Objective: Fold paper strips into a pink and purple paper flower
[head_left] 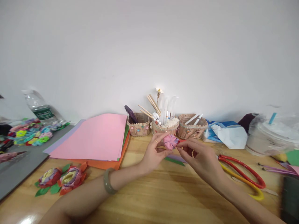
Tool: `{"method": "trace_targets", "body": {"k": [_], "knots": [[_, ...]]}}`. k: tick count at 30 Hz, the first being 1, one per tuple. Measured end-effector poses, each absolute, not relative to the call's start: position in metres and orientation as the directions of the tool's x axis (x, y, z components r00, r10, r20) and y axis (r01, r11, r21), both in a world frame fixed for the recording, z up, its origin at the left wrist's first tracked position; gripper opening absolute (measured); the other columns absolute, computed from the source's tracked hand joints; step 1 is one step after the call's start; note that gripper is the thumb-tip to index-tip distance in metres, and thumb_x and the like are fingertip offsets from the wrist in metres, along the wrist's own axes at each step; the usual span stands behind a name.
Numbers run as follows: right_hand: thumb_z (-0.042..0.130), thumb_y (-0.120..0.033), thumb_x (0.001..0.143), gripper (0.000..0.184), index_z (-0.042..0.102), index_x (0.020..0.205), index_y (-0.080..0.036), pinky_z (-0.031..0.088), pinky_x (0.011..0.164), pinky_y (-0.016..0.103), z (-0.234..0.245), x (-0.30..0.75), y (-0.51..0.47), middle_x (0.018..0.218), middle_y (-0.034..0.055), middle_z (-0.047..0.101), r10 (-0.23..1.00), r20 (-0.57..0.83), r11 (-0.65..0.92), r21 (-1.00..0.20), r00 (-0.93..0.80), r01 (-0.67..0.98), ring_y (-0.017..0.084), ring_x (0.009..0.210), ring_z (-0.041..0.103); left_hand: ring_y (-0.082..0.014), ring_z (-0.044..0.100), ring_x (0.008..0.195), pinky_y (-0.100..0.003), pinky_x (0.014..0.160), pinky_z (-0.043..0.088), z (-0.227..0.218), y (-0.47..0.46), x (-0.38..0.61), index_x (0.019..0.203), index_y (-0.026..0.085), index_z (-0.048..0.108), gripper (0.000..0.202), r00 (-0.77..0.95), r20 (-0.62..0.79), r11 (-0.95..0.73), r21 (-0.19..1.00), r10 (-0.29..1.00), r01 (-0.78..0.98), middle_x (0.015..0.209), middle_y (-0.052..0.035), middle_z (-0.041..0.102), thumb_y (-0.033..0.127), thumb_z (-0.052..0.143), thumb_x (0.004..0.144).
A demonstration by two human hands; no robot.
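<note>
Between my two hands, raised over the wooden table (144, 193), is a small folded pink and purple paper flower (170, 142). My left hand (155, 152) grips it from the left with thumb and fingers. From the right, my right hand (198, 155) pinches at the flower's edge with thumb and forefinger; what lies between those fingertips is too small to make out. Green and purple paper pieces (175, 160) lie on the table below the hands. Scissors with red and yellow handles (243, 174) rest near my right wrist.
Stacked coloured paper (93, 137) lies left, behind two finished paper flowers (72, 177). Along the wall stand small baskets (140, 128) with sticks and pens. A tissue pack (212, 133) and a lidded cup (268, 140) stand right; a plastic bottle (42, 109) leans far left.
</note>
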State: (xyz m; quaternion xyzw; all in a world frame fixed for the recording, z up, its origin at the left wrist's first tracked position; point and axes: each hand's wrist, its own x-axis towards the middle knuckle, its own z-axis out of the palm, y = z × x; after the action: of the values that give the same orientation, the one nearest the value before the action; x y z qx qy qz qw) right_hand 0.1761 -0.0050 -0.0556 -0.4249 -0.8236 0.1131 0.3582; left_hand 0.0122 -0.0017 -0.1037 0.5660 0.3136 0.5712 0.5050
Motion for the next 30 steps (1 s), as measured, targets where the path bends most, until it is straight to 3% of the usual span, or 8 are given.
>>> {"method": "trace_targets", "body": {"k": [10,18,20,26,30], "knots": [[0.049,-0.022,0.082,0.014,0.063,0.083,-0.019,0.040,0.048,0.023,-0.054,0.177,-0.006,0.064,0.0006,0.054,0.759,0.546,0.636,-0.503,-0.356,0.585,0.012,0.054,0.051,-0.0181,0.055,0.099,-0.027,0.076,0.050,-0.101,-0.004,0.013,0.113,0.030,0.053,0.050,0.156,0.317,-0.278,0.933,0.936,-0.230,0.118,-0.0044,0.040,0.022,0.068,0.067],[0.052,-0.027,0.081,0.019,0.066,0.088,-0.018,0.042,0.046,0.023,-0.052,0.177,-0.002,0.064,0.0018,0.059,0.835,0.419,0.550,-0.632,-0.357,0.546,0.013,0.054,0.054,-0.0190,0.055,0.100,-0.028,0.077,0.050,-0.103,-0.003,0.013,0.111,0.028,0.053,0.050,0.155,0.286,-0.237,0.931,0.946,-0.277,0.118,-0.0052,0.042,0.020,0.070,0.065],[0.051,-0.025,0.081,0.020,0.067,0.090,-0.017,0.042,0.045,0.023,-0.053,0.178,-0.002,0.064,0.0018,0.059,0.819,0.427,0.573,-0.582,-0.383,0.577,0.012,0.052,0.053,-0.0187,0.055,0.100,-0.029,0.079,0.049,-0.104,-0.002,0.012,0.111,0.029,0.053,0.049,0.149,0.294,-0.248,0.931,0.944,-0.267,0.118,-0.0044,0.042,0.020,0.069,0.066],[0.046,-0.021,0.083,0.025,0.064,0.100,-0.019,0.041,0.049,0.022,-0.064,0.179,-0.004,0.075,0.0035,0.061,0.664,0.587,0.693,-0.252,-0.462,0.676,0.011,0.054,0.054,-0.0169,0.056,0.096,-0.026,0.077,0.049,-0.103,0.000,0.013,0.111,0.028,0.053,0.049,0.123,0.286,-0.255,0.941,0.950,-0.223,0.117,-0.0044,0.042,0.019,0.069,0.066],[0.047,-0.020,0.083,0.022,0.064,0.097,-0.020,0.040,0.047,0.021,-0.062,0.178,-0.006,0.076,0.0028,0.062,0.660,0.593,0.718,-0.314,-0.462,0.621,0.009,0.053,0.052,-0.0179,0.056,0.097,-0.027,0.077,0.050,-0.103,0.000,0.013,0.111,0.028,0.054,0.050,0.123,0.293,-0.258,0.936,0.948,-0.240,0.118,-0.0049,0.041,0.020,0.069,0.065]]}}
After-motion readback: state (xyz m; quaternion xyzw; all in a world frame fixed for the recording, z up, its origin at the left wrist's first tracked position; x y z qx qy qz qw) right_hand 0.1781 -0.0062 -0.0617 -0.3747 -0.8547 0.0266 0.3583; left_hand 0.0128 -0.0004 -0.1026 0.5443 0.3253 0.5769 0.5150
